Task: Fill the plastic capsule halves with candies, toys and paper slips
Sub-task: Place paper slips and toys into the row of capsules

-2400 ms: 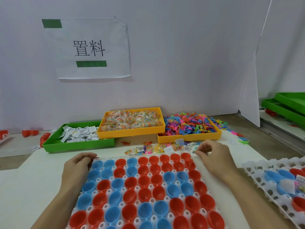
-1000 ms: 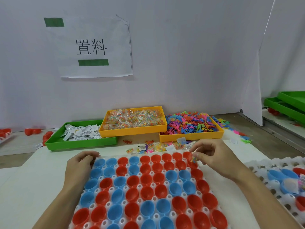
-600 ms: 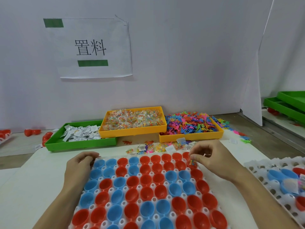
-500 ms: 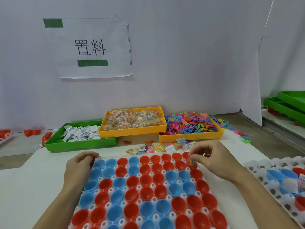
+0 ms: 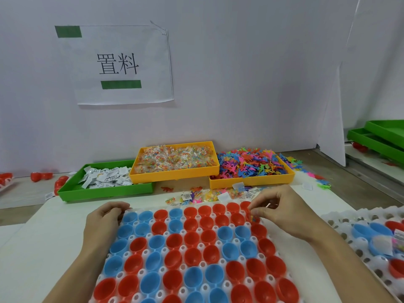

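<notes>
Head view: a person's right hand (image 5: 284, 212) hovers at the far right corner of a white holder tray (image 5: 196, 235) packed with red and blue capsule halves (image 5: 192, 239), thumb and forefinger pinched on a small candy packet (image 5: 253, 217) — it hangs just over a red half (image 5: 254, 219) directly beneath the fingertips, so the drop looks to be straight down. The left hand (image 5: 102, 221) grips the tray's far left corner, fingers curled over the rim, apparently steadying it. Nearly every half in sight appears unfilled. Beyond the right hand, close by on the counter (image 5: 43, 248), lies a loose scatter of packets, toys and slips (image 5: 209, 195); farther off sit the candy bin (image 5: 175, 162), the toy bin (image 5: 251, 169) and — beyond the left hand — the green slip bin (image 5: 105, 182).
</notes>
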